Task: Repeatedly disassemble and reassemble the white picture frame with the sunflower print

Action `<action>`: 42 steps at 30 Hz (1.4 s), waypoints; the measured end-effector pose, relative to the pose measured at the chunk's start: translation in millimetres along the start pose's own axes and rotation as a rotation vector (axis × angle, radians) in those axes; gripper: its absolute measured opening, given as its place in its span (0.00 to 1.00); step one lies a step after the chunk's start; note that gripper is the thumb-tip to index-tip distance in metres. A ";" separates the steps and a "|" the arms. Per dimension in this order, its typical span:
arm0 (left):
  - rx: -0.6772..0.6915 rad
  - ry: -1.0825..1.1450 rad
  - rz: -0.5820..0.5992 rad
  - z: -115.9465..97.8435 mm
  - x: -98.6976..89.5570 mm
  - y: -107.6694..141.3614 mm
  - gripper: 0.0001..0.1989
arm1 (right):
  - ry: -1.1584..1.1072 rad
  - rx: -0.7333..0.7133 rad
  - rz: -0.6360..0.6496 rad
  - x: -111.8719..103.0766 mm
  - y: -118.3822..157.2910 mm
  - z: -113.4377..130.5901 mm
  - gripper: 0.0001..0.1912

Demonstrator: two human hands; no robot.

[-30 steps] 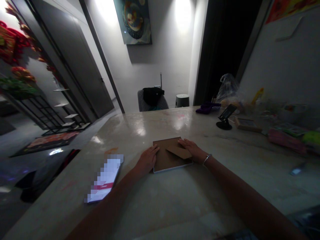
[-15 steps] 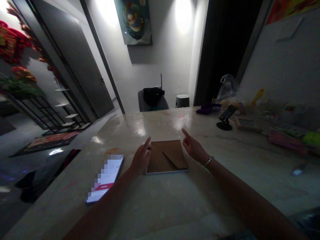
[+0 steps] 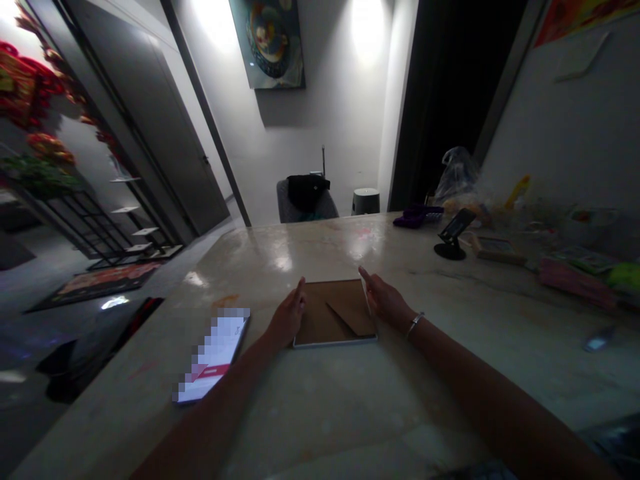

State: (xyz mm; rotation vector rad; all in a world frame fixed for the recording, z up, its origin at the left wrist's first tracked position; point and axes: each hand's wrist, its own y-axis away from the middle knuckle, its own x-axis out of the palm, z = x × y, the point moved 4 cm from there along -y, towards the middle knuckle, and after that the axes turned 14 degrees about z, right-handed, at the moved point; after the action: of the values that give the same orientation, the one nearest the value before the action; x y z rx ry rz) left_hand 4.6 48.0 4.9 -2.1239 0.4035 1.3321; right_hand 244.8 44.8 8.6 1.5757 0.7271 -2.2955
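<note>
I'm flanking brown white-rimmed rectangular panel (image 3: 320, 321), lying on pale glossy tabletop (image 3: 325, 407): left hand (image 3: 287, 316) at left edge, right hand (image 3: 390, 301) at right, likely steadying; each extending one digit, pinching: can't tell.

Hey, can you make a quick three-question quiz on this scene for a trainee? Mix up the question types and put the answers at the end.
1. Multiple choice. What lies between the left hand and the right hand?
a) a chair
b) a brown-backed frame
c) a plant

2. True or false. As the person sees it, the phone lies to the left of the frame, with its screen lit.

3. Fill in the blank. The bracelet is worn on the ____ wrist.

Key: 1. b; 2. true; 3. right.
</note>
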 end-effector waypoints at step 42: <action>-0.356 0.731 -0.064 -5.2 9.9 -1.6 0.19 | -0.944 0.133 -0.146 -2.1 0.7 32.5 0.18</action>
State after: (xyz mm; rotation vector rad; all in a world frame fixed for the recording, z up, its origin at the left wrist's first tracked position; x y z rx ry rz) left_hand 13.6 46.5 -1.8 -2.8675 0.3946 0.5721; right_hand 220.2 26.6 19.7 0.3259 0.4326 -2.8083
